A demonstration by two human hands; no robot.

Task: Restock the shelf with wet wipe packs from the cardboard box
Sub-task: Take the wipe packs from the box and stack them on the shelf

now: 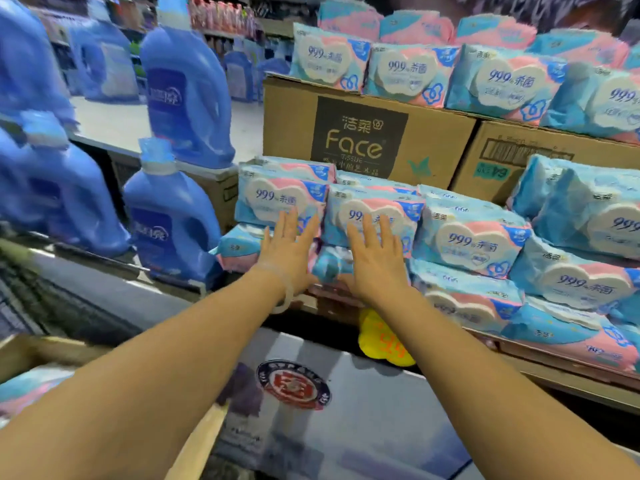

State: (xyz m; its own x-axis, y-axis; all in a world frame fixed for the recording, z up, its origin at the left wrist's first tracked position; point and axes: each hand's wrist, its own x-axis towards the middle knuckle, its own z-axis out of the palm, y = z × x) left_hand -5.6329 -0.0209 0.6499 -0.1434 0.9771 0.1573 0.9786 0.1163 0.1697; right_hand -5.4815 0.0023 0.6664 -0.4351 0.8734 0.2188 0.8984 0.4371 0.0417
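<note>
Blue and pink wet wipe packs are stacked in rows on the shelf (571, 382). My left hand (287, 247) lies flat, fingers spread, against the front of one upper pack (273, 192). My right hand (375, 258) presses flat on the neighbouring pack (377, 209). Neither hand grips anything. Below my hands a lower pack (239, 245) lies in the bottom row. At the lower left, the corner of a cardboard box (20, 351) shows with more wipe packs (31, 389) inside.
Large blue detergent bottles (173, 230) stand to the left of the wipes. A brown "Face" tissue carton (363, 133) sits behind the front stack with more packs (408, 72) on top. A yellow price tag (384, 341) hangs under the shelf edge. A grey box (346, 410) lies below.
</note>
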